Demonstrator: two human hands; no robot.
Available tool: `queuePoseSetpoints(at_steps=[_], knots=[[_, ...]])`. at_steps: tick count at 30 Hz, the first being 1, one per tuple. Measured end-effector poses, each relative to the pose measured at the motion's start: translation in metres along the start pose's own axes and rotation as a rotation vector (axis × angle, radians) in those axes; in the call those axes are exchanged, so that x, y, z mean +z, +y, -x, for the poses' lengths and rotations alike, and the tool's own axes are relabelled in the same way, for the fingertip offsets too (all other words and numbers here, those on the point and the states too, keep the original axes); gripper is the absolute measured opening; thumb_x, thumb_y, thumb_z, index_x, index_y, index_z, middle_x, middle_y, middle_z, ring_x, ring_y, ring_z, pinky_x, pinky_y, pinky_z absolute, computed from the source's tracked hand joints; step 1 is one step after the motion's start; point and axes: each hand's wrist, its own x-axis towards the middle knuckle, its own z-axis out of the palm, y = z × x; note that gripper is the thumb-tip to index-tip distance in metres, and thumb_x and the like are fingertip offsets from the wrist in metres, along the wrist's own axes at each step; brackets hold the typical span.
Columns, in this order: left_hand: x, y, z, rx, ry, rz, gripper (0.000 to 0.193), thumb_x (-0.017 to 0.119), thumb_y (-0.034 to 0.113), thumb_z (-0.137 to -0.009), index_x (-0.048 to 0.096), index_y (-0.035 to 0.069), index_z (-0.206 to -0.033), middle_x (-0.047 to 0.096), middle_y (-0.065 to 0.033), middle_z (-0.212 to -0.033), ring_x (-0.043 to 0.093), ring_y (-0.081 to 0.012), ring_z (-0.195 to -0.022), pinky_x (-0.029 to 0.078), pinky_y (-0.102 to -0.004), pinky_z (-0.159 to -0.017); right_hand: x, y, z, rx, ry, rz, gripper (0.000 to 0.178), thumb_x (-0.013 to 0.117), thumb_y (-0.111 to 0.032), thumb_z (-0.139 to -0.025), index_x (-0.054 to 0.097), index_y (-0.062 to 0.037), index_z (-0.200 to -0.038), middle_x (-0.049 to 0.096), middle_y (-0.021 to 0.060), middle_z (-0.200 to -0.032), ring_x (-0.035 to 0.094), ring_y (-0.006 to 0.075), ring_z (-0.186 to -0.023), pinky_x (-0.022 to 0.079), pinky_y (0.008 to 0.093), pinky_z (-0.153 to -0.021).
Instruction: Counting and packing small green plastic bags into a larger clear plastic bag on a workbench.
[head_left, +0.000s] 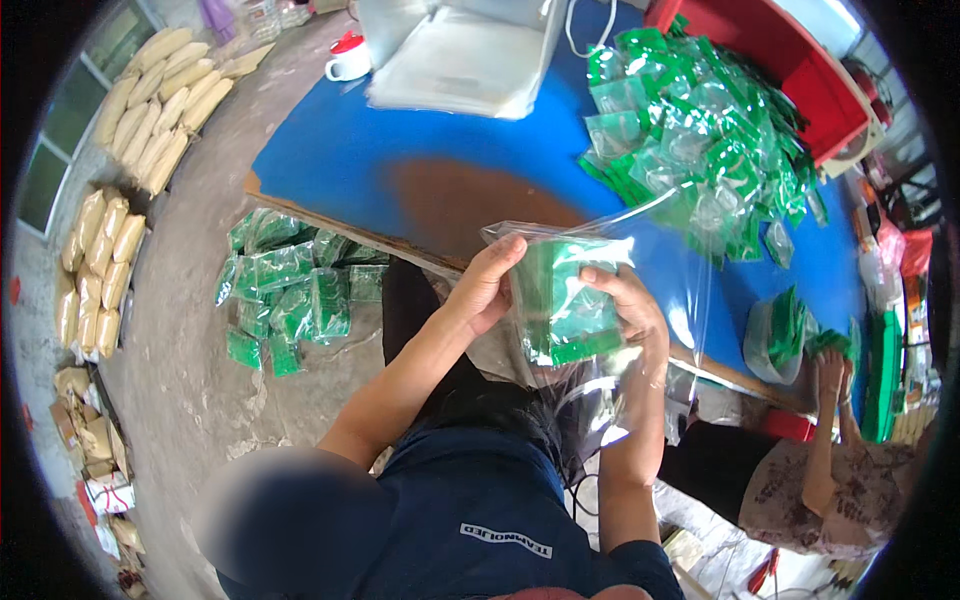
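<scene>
In front of my body is a stack of small green-and-clear packets (572, 305), with my right hand (638, 312) gripping its right side, thumb on top. A large clear plastic bag (600, 392) surrounds the stack and hangs below it. Its film also spreads over my right hand and forearm; I cannot tell whether that hand is inside the bag or behind it. My left hand (487, 285) pinches the bag's upper left edge, close beside the stack.
A heap of green packets (690, 130) spills from a red bin (780, 70) onto the blue table (330, 145). Clear bags (455, 65) and a white mug (348, 58) stand at the back. Filled green bags (290, 280) lie on the floor. A co-worker's hands (830, 370) handle packets at right.
</scene>
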Motion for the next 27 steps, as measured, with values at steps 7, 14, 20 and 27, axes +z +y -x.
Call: queuePoseSetpoints(at_steps=[7, 14, 20, 27], knots=[[-0.009, -0.013, -0.002, -0.188, 0.151, 0.200, 0.070, 0.065, 0.058, -0.088, 0.056, 0.005, -0.133, 0.060, -0.0175, -0.131, 0.057, -0.0308, -0.121, 0.046, -0.0479, -0.104, 0.002, 0.007, -0.017, -0.070, 0.111, -0.221, 0.087, 0.044, -0.068, -0.095, 0.037, 0.0027, -0.145, 0.055, 0.0175, -0.135, 0.059, 0.0298, -0.117, 0.049, 0.0435, -0.099], [-0.008, -0.008, -0.021, -0.190, 0.276, 0.329, 0.063, 0.069, 0.052, -0.088, 0.059, 0.004, -0.127, 0.063, -0.0168, -0.126, 0.062, -0.0324, -0.114, 0.050, -0.0523, -0.097, -0.005, 0.059, -0.014, -0.168, -0.235, -1.002, 0.076, 0.021, -0.068, -0.098, 0.046, -0.0136, -0.145, 0.051, 0.0133, -0.142, 0.048, 0.0329, -0.130, 0.039, 0.0536, -0.106], [-0.004, -0.008, -0.020, -0.100, 0.421, 0.310, 0.049, 0.077, 0.034, -0.087, 0.058, 0.007, -0.123, 0.064, -0.0072, -0.123, 0.061, -0.0223, -0.114, 0.051, -0.0373, -0.098, 0.034, 0.049, 0.006, -0.413, 0.039, -1.183, 0.078, 0.029, -0.069, -0.097, 0.043, -0.0101, -0.146, 0.046, 0.0145, -0.147, 0.045, 0.0325, -0.133, 0.034, 0.0518, -0.112], [0.007, -0.009, -0.004, -0.107, 0.391, 0.095, 0.038, 0.073, 0.012, -0.089, 0.058, 0.006, -0.123, 0.065, -0.0074, -0.116, 0.063, -0.0201, -0.106, 0.050, -0.0373, -0.094, 0.029, 0.050, 0.008, -0.215, 0.111, -0.965, 0.086, 0.053, -0.074, -0.085, 0.045, -0.0104, -0.143, 0.049, 0.0121, -0.143, 0.046, 0.0297, -0.131, 0.035, 0.0488, -0.110]])
